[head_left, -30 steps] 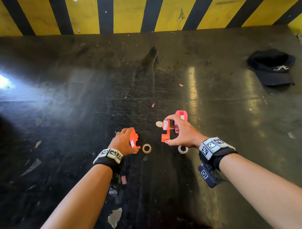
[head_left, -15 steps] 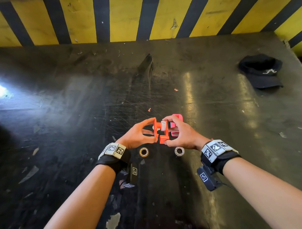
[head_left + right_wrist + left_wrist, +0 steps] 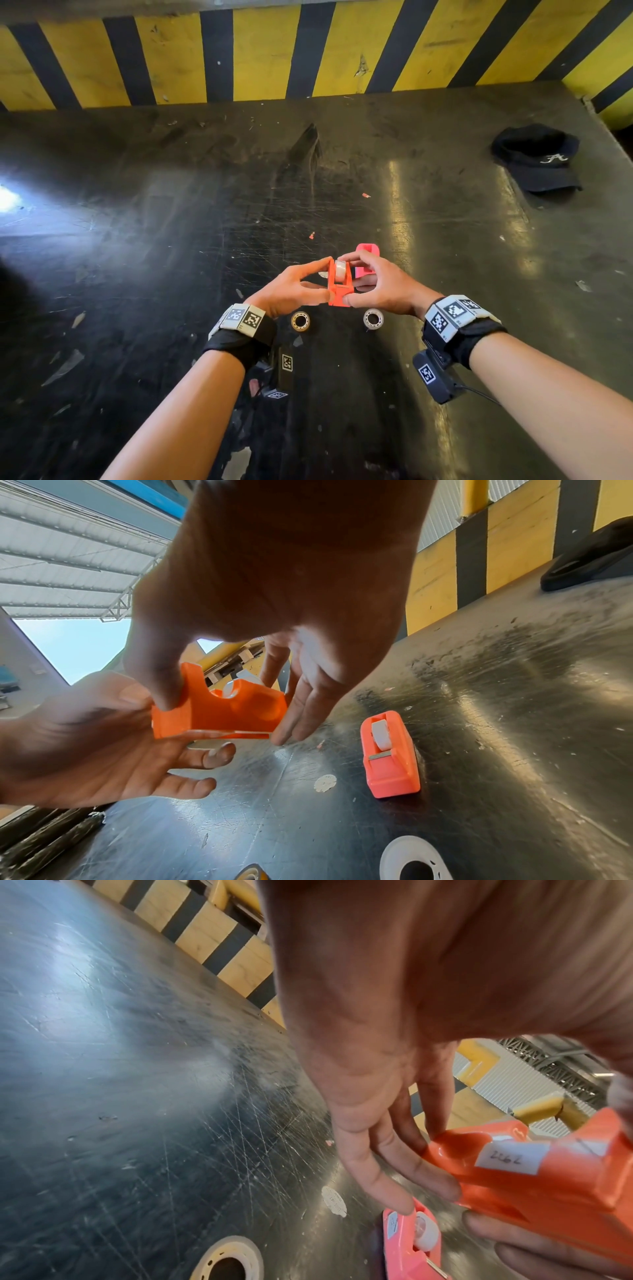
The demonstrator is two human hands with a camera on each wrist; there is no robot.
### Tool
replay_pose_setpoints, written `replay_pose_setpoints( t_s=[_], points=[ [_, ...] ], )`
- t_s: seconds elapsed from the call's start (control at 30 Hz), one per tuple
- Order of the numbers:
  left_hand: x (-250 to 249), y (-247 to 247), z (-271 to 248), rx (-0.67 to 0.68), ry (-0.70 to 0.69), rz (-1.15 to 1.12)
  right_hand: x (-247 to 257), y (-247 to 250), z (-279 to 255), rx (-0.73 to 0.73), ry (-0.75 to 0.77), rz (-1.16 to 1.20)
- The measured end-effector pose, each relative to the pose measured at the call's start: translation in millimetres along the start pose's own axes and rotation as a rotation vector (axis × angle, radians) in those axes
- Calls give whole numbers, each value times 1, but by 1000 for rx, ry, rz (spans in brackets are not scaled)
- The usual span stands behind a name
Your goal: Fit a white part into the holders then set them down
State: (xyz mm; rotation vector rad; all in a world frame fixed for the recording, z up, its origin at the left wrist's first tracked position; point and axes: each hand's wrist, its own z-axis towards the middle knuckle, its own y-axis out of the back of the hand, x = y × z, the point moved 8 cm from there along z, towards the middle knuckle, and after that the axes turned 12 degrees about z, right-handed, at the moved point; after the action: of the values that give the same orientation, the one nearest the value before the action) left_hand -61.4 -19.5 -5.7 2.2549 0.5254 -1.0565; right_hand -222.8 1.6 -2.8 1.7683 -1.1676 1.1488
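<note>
Both hands hold an orange tape dispenser (image 3: 339, 284) just above the black table (image 3: 171, 240), with a clear tape roll (image 3: 340, 269) seated between its two side walls. My left hand (image 3: 294, 287) pinches its left wall with thumb and forefinger; that wall carries a white label (image 3: 510, 1156). My right hand (image 3: 376, 284) pinches the right wall (image 3: 219, 710). A second, pink dispenser (image 3: 366, 260) with its own tape roll (image 3: 380, 735) stands on the table just behind my right hand.
Two loose tape rolls lie on the table near my wrists, a brownish one (image 3: 300, 321) and a clear one (image 3: 373, 318). A black cap (image 3: 537, 157) lies far right. A yellow-and-black striped wall (image 3: 308, 51) bounds the far edge. A round white sticker (image 3: 325, 783) is on the table.
My left hand brought its orange half over from the left and joined it to the half in my right hand; the two halves now sit closed around the tape roll.
</note>
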Motion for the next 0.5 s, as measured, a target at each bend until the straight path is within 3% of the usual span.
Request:
replay_pose_setpoints(
  t_s=[0.3, 0.5],
  points=[
    [-2, -1, -1, -9, -4, -1, -2, 2, -1, -5, 2, 4],
    [-15, 15, -1, -175, -84, -2, -4, 11, 0, -54, 34, 12]
  ],
)
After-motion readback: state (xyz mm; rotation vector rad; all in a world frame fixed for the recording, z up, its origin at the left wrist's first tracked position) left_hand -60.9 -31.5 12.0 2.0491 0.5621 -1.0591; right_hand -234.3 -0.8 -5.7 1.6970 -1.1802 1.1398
